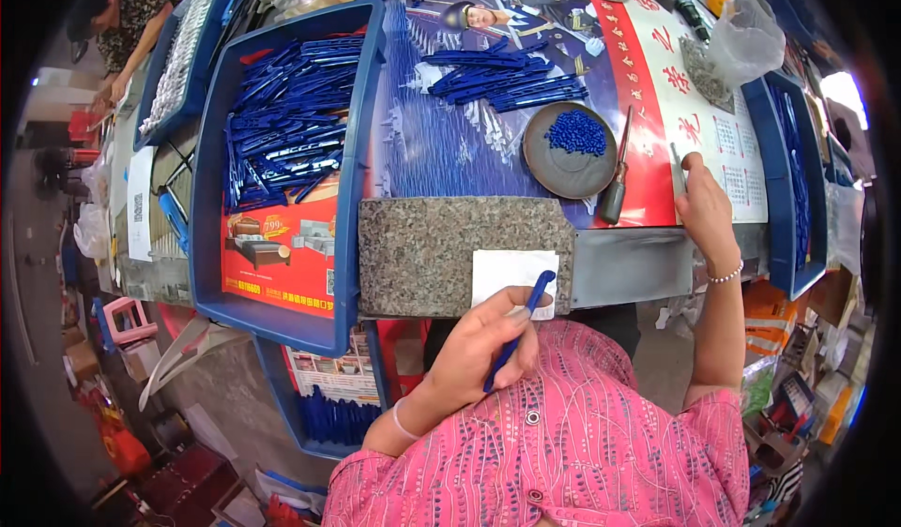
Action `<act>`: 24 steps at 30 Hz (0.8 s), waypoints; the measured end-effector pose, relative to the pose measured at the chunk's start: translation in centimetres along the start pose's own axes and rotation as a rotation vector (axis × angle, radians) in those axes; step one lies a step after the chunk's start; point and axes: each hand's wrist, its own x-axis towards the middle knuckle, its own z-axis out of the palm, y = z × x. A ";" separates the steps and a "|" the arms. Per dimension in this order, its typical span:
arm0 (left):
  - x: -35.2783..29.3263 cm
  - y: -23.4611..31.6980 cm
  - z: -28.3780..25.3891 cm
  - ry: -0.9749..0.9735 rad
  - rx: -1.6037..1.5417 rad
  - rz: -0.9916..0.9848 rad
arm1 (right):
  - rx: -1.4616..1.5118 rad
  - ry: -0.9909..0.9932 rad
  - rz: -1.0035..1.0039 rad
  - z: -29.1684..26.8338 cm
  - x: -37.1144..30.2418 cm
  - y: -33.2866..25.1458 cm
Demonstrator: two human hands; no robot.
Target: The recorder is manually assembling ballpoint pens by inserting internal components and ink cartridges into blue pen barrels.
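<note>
My left hand point(488, 344) is closed round a slim blue plastic stick point(535, 302), which slants upward with a rounded, hooked end. It is held in front of my pink patterned shirt, over a white paper pad point(507, 269) on a speckled stone slab point(422, 245). My right hand point(706, 210) is closed at the table's right, its fingers round a thin silvery tool point(677, 166) whose exact kind I cannot make out. Left of that hand lies a dark-handled screwdriver point(615, 184). Beside it, a round grey dish point(556, 172) holds small blue pellet-like parts point(576, 133).
A blue tray point(349, 245) on the left holds many blue sticks point(291, 114). More sticks point(507, 75) lie loose on the poster-covered table. Another blue tray point(815, 198) stands at the right, one sits below the table edge point(324, 449), and a person point(141, 20) works at the far left.
</note>
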 end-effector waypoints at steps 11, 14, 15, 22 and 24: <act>0.5 -0.8 -1.5 -0.228 -0.553 -0.113 | 0.148 -0.059 -0.025 -0.5 0.5 1.3; 0.7 -0.8 -1.5 -0.202 -0.533 -0.089 | 0.501 -0.056 0.180 -3.6 -0.8 -1.0; 0.7 -0.8 -1.5 -0.197 -0.532 -0.091 | 0.840 -0.075 0.258 -4.7 -1.4 -1.6; 1.4 -1.0 -1.0 -0.089 -0.437 -0.097 | 1.981 -0.288 0.362 -5.0 -5.2 -5.6; 1.6 -1.0 -0.8 -0.044 -0.426 -0.106 | 1.982 -0.344 0.389 -4.1 -6.3 -7.6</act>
